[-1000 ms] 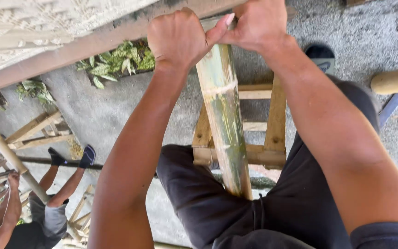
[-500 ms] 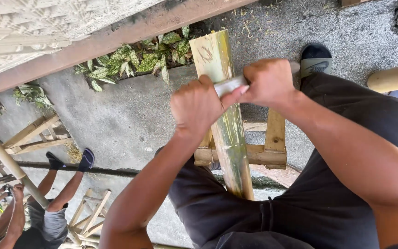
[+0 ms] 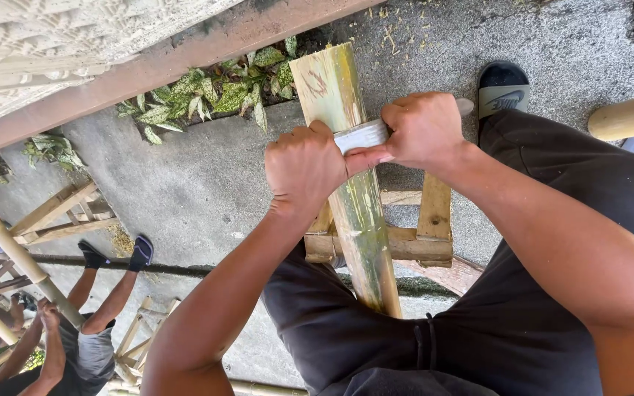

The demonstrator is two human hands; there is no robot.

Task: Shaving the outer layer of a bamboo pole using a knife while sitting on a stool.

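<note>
Both hands closed on a flat metal blade [image 3: 361, 136] set across a thick bamboo pole [image 3: 350, 183]: left hand [image 3: 304, 167] fisted on its left end, right hand [image 3: 423, 130] on its right end. Pole runs between the knees, resting on a low wooden frame [image 3: 416, 238] on concrete floor [image 3: 177, 191]. Another person [image 3: 75, 345] handles bamboo at lower left; leafy plants [image 3: 207, 92] along the wall.

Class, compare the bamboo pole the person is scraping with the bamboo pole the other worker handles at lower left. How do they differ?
The near bamboo pole looks thick, green-streaked, and rests on a wooden stand; the far bamboo pole looks thinner and pale tan. The near one has both the left hand and right hand pressing a blade across it; no blade shows on the far one. Both lie slanted.
</note>
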